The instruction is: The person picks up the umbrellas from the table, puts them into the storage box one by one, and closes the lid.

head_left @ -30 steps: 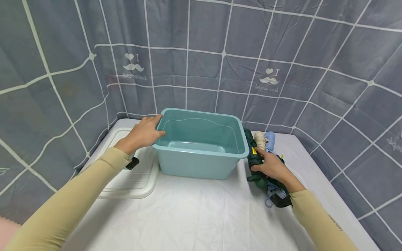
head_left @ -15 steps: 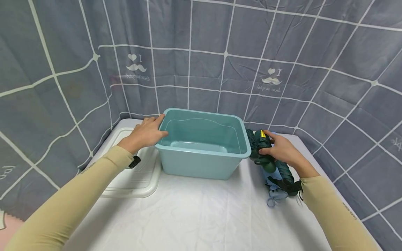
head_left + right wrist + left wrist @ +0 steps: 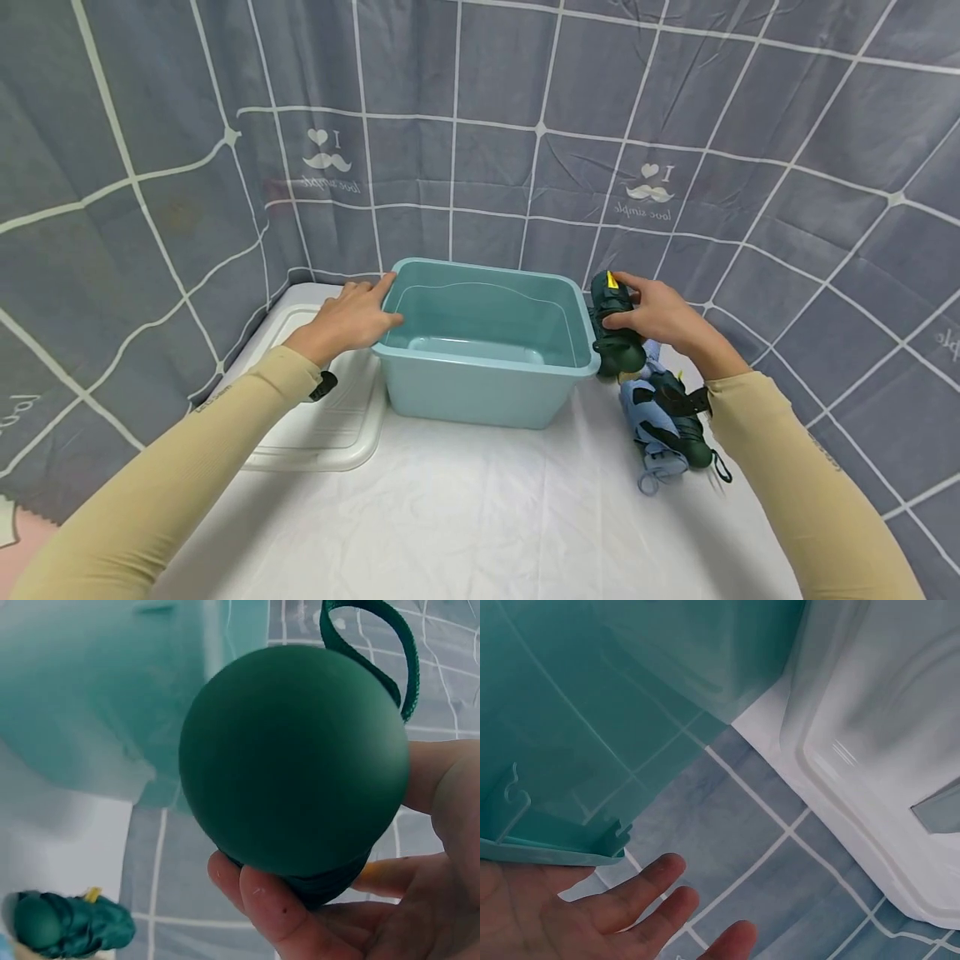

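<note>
A dark green folded umbrella with a round handle end and a wrist loop is gripped in my right hand. It stands tilted beside the right end of the teal storage bin, its handle end toward me. In the right wrist view the round handle end fills the middle, with fingers and thumb around the shaft behind it. My left hand rests on the bin's left rim, thumb over the edge. Its other fingers stretch out loosely outside the wall in the left wrist view.
A blue folded umbrella and another dark green one lie on the white-covered table below my right wrist. A white lid lies left of the bin. Grey checked curtain surrounds the table.
My right hand has lifted the green umbrella off the group and moved it back toward the bin's right end, uncovering the blue and other green umbrellas. My left hand stays on the rim.
</note>
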Action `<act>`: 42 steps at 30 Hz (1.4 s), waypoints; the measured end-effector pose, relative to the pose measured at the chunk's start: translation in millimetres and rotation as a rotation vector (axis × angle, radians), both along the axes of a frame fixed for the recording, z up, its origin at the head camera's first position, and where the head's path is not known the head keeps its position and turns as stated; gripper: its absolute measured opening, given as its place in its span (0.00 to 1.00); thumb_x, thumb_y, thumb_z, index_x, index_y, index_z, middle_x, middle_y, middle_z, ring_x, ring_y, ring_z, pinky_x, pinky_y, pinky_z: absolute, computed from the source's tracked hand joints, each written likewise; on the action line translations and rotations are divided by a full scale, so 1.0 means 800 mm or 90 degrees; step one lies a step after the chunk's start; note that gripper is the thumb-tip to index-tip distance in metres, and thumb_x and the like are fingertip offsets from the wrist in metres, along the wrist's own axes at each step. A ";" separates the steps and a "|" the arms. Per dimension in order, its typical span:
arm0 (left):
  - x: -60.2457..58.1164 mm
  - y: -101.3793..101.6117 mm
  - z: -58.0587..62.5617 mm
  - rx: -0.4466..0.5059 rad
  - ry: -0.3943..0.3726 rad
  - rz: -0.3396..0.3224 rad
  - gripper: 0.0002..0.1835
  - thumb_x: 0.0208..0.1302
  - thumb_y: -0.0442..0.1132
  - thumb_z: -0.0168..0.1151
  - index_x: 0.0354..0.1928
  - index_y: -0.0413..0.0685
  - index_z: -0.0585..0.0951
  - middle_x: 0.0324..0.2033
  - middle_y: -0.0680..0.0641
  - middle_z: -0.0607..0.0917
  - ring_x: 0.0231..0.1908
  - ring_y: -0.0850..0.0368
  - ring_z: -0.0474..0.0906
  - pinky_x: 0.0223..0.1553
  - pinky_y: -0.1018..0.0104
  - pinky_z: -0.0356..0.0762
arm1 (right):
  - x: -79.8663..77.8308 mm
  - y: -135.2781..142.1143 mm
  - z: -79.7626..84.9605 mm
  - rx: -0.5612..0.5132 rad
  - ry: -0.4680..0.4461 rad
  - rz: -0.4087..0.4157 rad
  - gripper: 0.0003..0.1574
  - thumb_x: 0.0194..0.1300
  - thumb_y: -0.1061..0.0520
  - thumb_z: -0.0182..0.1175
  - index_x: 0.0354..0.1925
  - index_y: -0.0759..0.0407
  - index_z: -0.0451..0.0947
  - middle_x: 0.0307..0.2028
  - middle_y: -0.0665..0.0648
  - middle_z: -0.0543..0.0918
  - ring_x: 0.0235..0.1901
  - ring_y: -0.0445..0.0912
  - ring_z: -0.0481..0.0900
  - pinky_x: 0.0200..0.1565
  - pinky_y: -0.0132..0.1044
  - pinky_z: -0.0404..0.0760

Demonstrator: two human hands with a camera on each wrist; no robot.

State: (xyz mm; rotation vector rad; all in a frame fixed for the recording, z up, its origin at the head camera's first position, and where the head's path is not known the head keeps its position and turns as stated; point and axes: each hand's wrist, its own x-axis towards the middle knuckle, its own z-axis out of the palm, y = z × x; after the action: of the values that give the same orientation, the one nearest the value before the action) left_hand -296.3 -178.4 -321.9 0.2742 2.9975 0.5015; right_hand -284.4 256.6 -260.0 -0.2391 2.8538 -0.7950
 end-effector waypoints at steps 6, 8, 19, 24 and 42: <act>0.001 -0.001 0.001 0.000 -0.004 0.005 0.45 0.71 0.58 0.49 0.82 0.57 0.41 0.75 0.32 0.58 0.74 0.31 0.50 0.64 0.25 0.55 | -0.013 -0.029 0.013 0.001 -0.004 0.024 0.58 0.65 0.47 0.66 0.81 0.51 0.44 0.65 0.73 0.71 0.58 0.61 0.76 0.51 0.51 0.81; 0.000 -0.001 0.000 -0.001 -0.004 0.005 0.45 0.71 0.58 0.49 0.82 0.57 0.41 0.75 0.32 0.58 0.74 0.31 0.50 0.64 0.25 0.56 | -0.016 -0.037 0.014 0.001 -0.009 0.029 0.58 0.65 0.48 0.66 0.81 0.50 0.44 0.64 0.72 0.72 0.58 0.60 0.77 0.52 0.51 0.81; -0.002 -0.001 0.000 -0.004 -0.008 0.003 0.45 0.71 0.58 0.49 0.82 0.56 0.41 0.75 0.33 0.59 0.74 0.32 0.50 0.64 0.25 0.55 | -0.033 -0.080 0.018 -0.044 -0.027 0.058 0.56 0.65 0.52 0.66 0.81 0.49 0.47 0.62 0.71 0.75 0.48 0.55 0.83 0.39 0.39 0.84; -0.002 0.000 0.000 -0.005 -0.007 0.004 0.45 0.71 0.58 0.49 0.82 0.56 0.41 0.75 0.33 0.59 0.74 0.32 0.50 0.64 0.25 0.55 | -0.041 -0.099 0.016 -0.040 -0.023 0.079 0.55 0.64 0.52 0.66 0.81 0.50 0.49 0.60 0.70 0.77 0.43 0.52 0.85 0.37 0.39 0.84; 0.000 -0.001 0.000 -0.008 -0.016 0.010 0.45 0.72 0.58 0.48 0.82 0.59 0.41 0.76 0.33 0.58 0.75 0.32 0.50 0.64 0.26 0.55 | -0.063 -0.156 0.004 -0.063 -0.072 0.125 0.53 0.63 0.56 0.67 0.80 0.51 0.53 0.63 0.68 0.74 0.38 0.50 0.86 0.33 0.40 0.86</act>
State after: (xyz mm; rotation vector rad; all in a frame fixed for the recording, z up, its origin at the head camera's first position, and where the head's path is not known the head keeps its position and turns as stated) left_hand -296.1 -179.3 -321.5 0.2412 2.9798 0.4847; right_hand -335.0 132.2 -257.1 -0.4632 2.6384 -0.8806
